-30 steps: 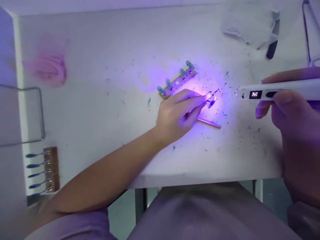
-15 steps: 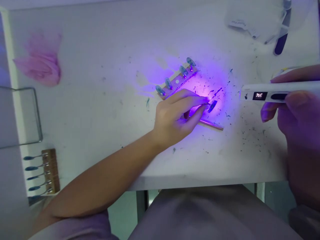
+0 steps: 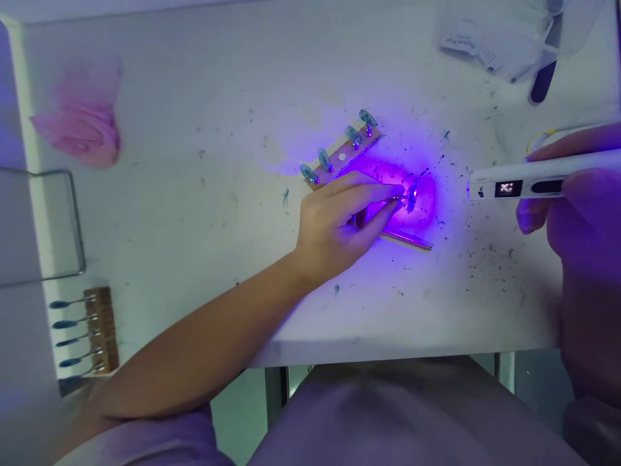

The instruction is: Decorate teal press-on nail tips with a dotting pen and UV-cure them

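Note:
My left hand (image 3: pixel 342 223) pinches the thin metal stem of a press-on nail (image 3: pixel 412 198), which sits in a violet glow. In my right hand (image 3: pixel 577 200) is a white handheld UV nail lamp (image 3: pixel 548 176), with a small lit display, its tip pointing left at the nail across a gap. Just above my left hand lies a nail display stand (image 3: pixel 347 155) with several marbled green nails upright on it. A slim metallic stick (image 3: pixel 407 239) rests on the table below the nail, partly covered by my left fingers.
On the white table (image 3: pixel 194 213), dark specks and smears surround the lamp's glow. A pink cloth-like flower (image 3: pixel 92 133) lies far left, above a wire frame (image 3: pixel 77 226). A second stand (image 3: pixel 103 330) with several nails is at the left edge. Clear plastic packets (image 3: pixel 490 42) and a dark-ended tool (image 3: pixel 542 83) lie top right.
The lamp has shifted slightly right and up in my right hand. The violet light is now tighter and brighter on the nail, which has turned a little. My left hand keeps its pinch.

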`<control>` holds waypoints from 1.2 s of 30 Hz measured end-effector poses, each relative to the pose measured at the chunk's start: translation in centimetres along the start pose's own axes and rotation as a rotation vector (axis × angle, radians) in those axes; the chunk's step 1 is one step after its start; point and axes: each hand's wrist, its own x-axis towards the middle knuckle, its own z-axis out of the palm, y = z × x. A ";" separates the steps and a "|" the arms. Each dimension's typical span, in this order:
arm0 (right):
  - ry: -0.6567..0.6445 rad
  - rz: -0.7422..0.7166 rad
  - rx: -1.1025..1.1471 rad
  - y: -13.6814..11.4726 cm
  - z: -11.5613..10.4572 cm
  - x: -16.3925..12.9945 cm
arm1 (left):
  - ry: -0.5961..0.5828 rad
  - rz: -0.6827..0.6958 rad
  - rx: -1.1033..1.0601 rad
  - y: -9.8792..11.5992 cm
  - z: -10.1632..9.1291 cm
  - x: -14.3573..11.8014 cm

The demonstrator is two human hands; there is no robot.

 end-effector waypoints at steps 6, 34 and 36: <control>-0.078 -0.072 -0.124 1.1 -1.2 -0.4 | 0.017 0.015 -0.014 -0.3 0.1 0.0; -0.014 -0.041 -0.176 0.0 0.1 -0.6 | 0.008 -0.021 0.024 0.1 0.0 -0.1; -0.013 -0.044 -0.166 -0.2 0.3 -0.6 | 0.025 -0.016 0.010 0.0 0.1 -0.2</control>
